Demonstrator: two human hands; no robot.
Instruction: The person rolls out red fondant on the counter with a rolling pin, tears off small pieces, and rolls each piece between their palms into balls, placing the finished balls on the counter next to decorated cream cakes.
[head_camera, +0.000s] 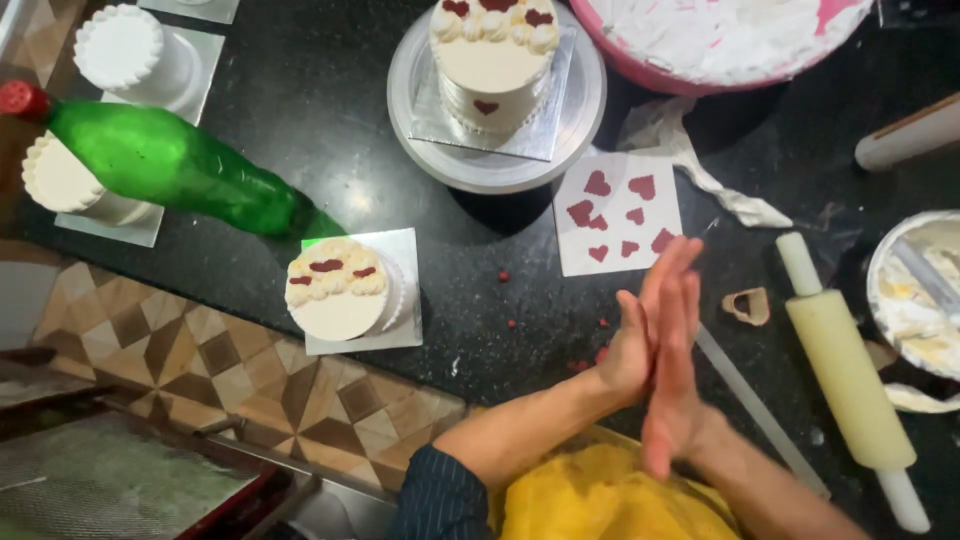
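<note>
My left hand (632, 345) and my right hand (676, 370) are pressed flat palm to palm, fingers straight and pointing away, above the black counter (300, 90). Whether anything lies between the palms is hidden. Just beyond the fingertips lies a white card with several red heart cut-outs (617, 212). A small heart-shaped cutter (748, 305) sits to the right of my hands. A small white cake with red hearts (338, 290) stands on a silver square board to the left. A taller decorated cake (492, 60) stands on a round turntable (500, 165).
A green bottle (170, 165) lies on its side at the left, between two plain white cakes (120, 45) (60, 180). A cream rolling pin (845, 370) and a white bowl (915, 290) are at the right. A pink bowl of white cream (720, 40) stands at the back.
</note>
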